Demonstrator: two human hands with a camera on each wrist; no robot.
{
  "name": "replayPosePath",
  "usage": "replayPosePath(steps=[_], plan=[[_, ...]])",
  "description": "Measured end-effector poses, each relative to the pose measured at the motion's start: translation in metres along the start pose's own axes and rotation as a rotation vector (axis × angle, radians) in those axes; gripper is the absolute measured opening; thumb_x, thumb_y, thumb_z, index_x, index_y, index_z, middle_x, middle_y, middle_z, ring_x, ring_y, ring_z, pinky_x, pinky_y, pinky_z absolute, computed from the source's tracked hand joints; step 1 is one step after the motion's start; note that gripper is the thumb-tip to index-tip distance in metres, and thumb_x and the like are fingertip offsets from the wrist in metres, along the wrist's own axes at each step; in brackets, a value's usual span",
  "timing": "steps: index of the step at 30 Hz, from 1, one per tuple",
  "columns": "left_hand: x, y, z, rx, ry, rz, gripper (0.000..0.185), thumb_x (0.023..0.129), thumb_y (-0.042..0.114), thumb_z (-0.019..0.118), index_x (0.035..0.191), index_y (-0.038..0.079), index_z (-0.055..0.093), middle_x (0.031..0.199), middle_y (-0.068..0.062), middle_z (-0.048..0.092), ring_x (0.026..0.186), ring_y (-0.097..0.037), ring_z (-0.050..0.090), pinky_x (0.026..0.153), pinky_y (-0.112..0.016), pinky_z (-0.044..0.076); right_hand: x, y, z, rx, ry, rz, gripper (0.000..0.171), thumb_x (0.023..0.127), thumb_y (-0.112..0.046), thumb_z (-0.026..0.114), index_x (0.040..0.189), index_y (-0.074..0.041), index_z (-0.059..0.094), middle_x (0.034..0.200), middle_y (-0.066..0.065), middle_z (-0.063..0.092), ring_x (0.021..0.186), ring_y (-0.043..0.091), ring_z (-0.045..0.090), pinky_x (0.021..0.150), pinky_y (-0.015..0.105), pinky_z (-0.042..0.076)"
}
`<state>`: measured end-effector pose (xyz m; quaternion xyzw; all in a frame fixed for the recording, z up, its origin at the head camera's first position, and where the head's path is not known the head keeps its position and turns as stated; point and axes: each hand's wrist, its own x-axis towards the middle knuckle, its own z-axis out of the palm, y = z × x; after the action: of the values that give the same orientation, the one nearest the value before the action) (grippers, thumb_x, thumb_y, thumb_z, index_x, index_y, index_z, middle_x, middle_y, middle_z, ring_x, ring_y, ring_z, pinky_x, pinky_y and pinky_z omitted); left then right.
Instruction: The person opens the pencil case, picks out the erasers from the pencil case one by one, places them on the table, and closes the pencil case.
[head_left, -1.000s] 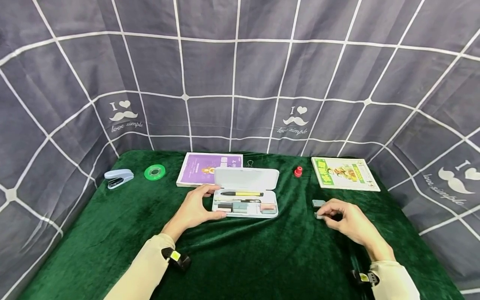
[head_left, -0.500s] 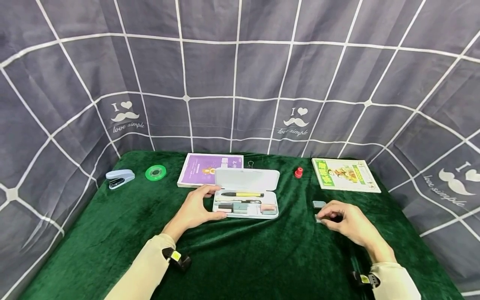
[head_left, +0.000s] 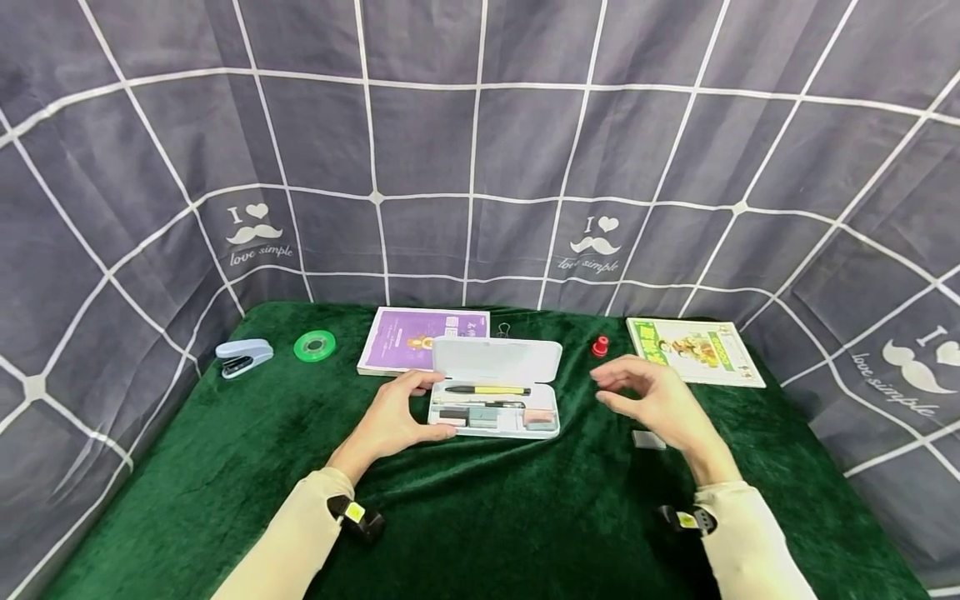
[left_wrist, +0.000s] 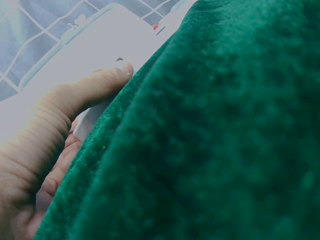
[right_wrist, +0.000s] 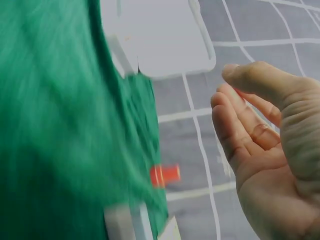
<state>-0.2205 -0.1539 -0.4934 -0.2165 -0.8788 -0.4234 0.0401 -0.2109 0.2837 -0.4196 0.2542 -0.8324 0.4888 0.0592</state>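
- Left hand (head_left: 390, 417) has the case (head_left: 510, 433) mid-counter, fingers pinching its left end!
- Smooth, white, round-cornered, long axis left to right; lid (head_left: 498, 360) up on the far side, slim pen (head_left: 491, 390) lying lengthwise inside.
- Right hand (head_left: 648, 398) hovers to the right, fingers gently curved, thumb apart.
- Plush green velvet covers the counter (head_left: 225, 475); the gridded curtain (head_left: 423, 137) reads "love simple".

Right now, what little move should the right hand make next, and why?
Probably reach left for the pinkish block in the pencil case: the right hand looks empty, the lid stands open, the left hand grips the case's other end, and this block lies at the end nearer the free hand.
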Motion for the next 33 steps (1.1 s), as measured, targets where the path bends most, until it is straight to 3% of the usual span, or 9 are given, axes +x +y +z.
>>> replayPosePath(steps=[8, 13, 18, 22, 27, 33], plan=[[0.0, 0.002, 0.0, -0.004, 0.001, -0.013, 0.083, 0.081, 0.047, 0.102, 0.148, 0.012, 0.068, 0.148, -0.008, 0.069, 0.126, -0.033, 0.07, 0.112, -0.053, 0.059, 0.023, -0.012, 0.044, 0.025, -0.109, -0.042, 0.026, 0.093, 0.006, 0.086, 0.117, -0.004, 0.082, 0.109, 0.017, 0.079, 0.095, 0.016, 0.076, 0.086, 0.03, 0.065], [0.0, 0.003, 0.0, -0.005, 0.0, -0.012, 0.084, 0.08, 0.045, 0.103, 0.148, 0.012, 0.068, 0.148, -0.008, 0.069, 0.126, -0.033, 0.07, 0.112, -0.052, 0.059, 0.023, -0.01, 0.062, -0.062, -0.247, -0.066, 0.023, 0.095, 0.001, 0.087, 0.116, -0.008, 0.085, 0.109, 0.004, 0.082, 0.097, 0.016, 0.075, 0.084, 0.036, 0.066], [-0.001, 0.002, 0.0, -0.003, 0.001, -0.013, 0.084, 0.08, 0.046, 0.103, 0.148, 0.011, 0.068, 0.148, -0.009, 0.069, 0.126, -0.033, 0.07, 0.112, -0.053, 0.059, 0.023, -0.011, 0.07, -0.177, -0.338, -0.071, 0.027, 0.096, 0.0, 0.085, 0.119, -0.013, 0.087, 0.115, -0.001, 0.081, 0.1, 0.014, 0.073, 0.086, 0.032, 0.063], [0.0, 0.002, 0.0, -0.004, -0.002, -0.017, 0.084, 0.08, 0.046, 0.103, 0.148, 0.012, 0.068, 0.148, -0.008, 0.069, 0.126, -0.032, 0.07, 0.112, -0.053, 0.059, 0.023, -0.013, 0.071, -0.225, -0.346, -0.088, 0.028, 0.095, 0.002, 0.085, 0.119, -0.013, 0.088, 0.116, 0.0, 0.081, 0.099, 0.015, 0.068, 0.085, 0.03, 0.059], [0.0, 0.002, 0.0, -0.005, -0.003, -0.021, 0.084, 0.079, 0.044, 0.103, 0.148, 0.013, 0.068, 0.148, -0.007, 0.069, 0.128, -0.031, 0.069, 0.113, -0.051, 0.058, 0.023, -0.015, 0.071, -0.202, -0.318, -0.099, 0.028, 0.094, 0.003, 0.085, 0.116, -0.014, 0.088, 0.107, -0.002, 0.079, 0.089, 0.012, 0.066, 0.076, 0.034, 0.061], [0.001, 0.001, -0.001, -0.008, -0.012, -0.036, 0.084, 0.078, 0.042, 0.104, 0.148, 0.015, 0.068, 0.148, -0.006, 0.068, 0.129, -0.03, 0.069, 0.114, -0.05, 0.058, 0.022, -0.015, 0.053, -0.199, -0.2, -0.115, 0.027, 0.094, 0.002, 0.085, 0.109, -0.021, 0.087, 0.1, -0.004, 0.078, 0.087, 0.009, 0.067, 0.077, 0.037, 0.062]])
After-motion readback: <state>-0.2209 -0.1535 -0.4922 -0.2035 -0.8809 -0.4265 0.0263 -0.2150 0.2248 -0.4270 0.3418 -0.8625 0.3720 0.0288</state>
